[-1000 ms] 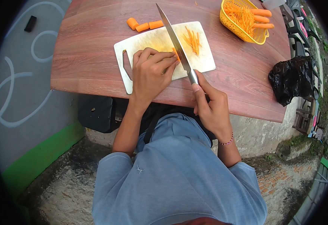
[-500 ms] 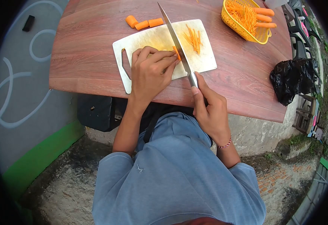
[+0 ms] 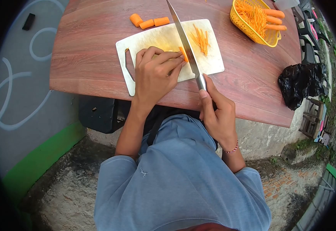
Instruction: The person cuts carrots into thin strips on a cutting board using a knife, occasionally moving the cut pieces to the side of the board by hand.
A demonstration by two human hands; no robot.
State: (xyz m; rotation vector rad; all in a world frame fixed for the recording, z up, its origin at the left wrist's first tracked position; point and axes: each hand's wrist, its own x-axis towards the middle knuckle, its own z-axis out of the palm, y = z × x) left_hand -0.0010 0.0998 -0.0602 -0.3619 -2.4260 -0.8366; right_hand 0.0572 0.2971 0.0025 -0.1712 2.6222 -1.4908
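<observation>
My right hand (image 3: 218, 109) is wrapped round the handle of a long kitchen knife (image 3: 186, 41), whose blade points away from me over a white cutting board (image 3: 152, 40). Just left of the blade, the bent fingertips of my left hand (image 3: 156, 73) press a piece of carrot (image 3: 183, 54) against the board; the fingers cover part of it. To the right of the blade lies a small heap of thin carrot strips (image 3: 201, 40). Several short carrot chunks (image 3: 147, 24) rest on the table by the board's far edge.
A yellow basket (image 3: 248, 29) at the far right of the wooden table (image 3: 87, 50) holds shredded carrot and whole carrots (image 3: 273, 20). A black plastic bag (image 3: 301, 84) sits at the table's right edge. Below the table's left front is a black box-like object (image 3: 97, 114).
The knife and my right hand have shifted slightly to the right, away from my left fingertips. My left hand stays on the carrot piece. The whole view has tilted a little.
</observation>
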